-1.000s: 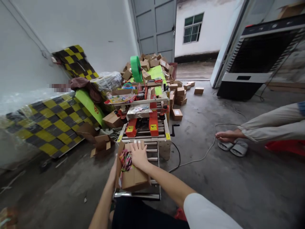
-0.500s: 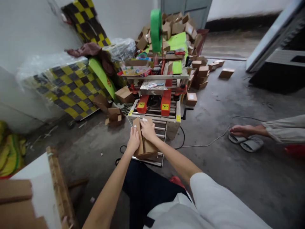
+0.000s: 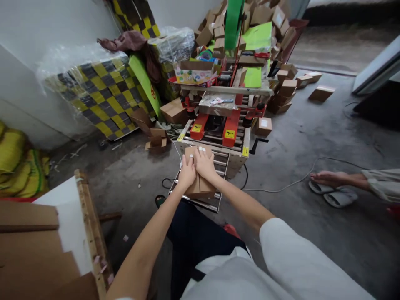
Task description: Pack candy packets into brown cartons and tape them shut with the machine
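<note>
A cardboard box (image 3: 204, 187) rests on the roller conveyor (image 3: 220, 163) in front of me, its top flaps folded down flat. My left hand (image 3: 187, 171) lies on the box's left flap, fingers stretched forward. Beside it, my right hand (image 3: 204, 163) presses flat on the top near the middle seam, fingers spread. White wraps cover some fingertips on both hands. Just beyond the box stands a carton sealing machine (image 3: 218, 125) with red side belts and a large roll of green tape (image 3: 233, 25) above.
Sealed boxes (image 3: 286, 91) are piled right of the machine. An open carton (image 3: 156, 139) lies on the floor at left, near wrapped yellow-and-black stacks (image 3: 103, 91). A crank handle (image 3: 259, 143) juts from the machine's right side. A cable (image 3: 287, 187) runs toward another person's foot (image 3: 331, 178).
The box's left flap, raised before, now lies down flat under my left hand. My view has shifted, so the machine appears farther right and higher.
</note>
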A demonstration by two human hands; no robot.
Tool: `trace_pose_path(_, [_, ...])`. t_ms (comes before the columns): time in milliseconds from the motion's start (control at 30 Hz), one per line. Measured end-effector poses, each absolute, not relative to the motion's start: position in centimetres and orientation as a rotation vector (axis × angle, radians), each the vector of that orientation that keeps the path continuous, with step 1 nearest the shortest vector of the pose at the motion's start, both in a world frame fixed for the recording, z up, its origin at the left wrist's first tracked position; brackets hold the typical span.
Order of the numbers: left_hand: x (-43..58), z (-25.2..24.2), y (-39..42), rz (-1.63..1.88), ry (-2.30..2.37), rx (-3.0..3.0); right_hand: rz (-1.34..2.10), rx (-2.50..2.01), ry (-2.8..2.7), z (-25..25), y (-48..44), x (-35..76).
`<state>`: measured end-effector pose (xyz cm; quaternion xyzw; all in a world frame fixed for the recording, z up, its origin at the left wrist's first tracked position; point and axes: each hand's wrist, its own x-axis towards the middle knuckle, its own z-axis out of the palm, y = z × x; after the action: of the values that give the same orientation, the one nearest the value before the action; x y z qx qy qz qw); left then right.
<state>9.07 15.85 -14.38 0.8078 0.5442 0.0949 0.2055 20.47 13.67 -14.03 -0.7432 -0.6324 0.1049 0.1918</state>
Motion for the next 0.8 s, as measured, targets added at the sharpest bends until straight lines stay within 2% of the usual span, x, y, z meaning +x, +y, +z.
trace_pose_path(133, [8.6,-15.2,16.2,0.441,1.413,2.140,0.444,-2.050,-1.810,-13.3,11.5,20.7])
trace_pose_path(233, [8.3,-15.6,15.9,0.440,1.445,2.076,0.531,-1.910,-1.894,-13.5,7.7,20.2])
trace_pose_path(367, [8.6,-15.4,16.9,0.438,1.392,1.987,0.414,-1.757,-2.118,-14.3,4.6,19.0])
trace_pose_path(500, [8.2,-15.1,17.2,0.542,1.274,1.831,0.297,-1.937,-2.135,-14.4,9.1,20.1])
trace_pose_path(633, [3.2,-14.1,11.3,0.660,1.298,1.584,0.249,-2.111,-2.094,-13.2,15.6,25.5])
trace_pose_path(800, [-7.1,-9.2,-0.9,0.919,1.291,1.344,0.124,-1.984,-2.230,-14.7,17.6,29.3])
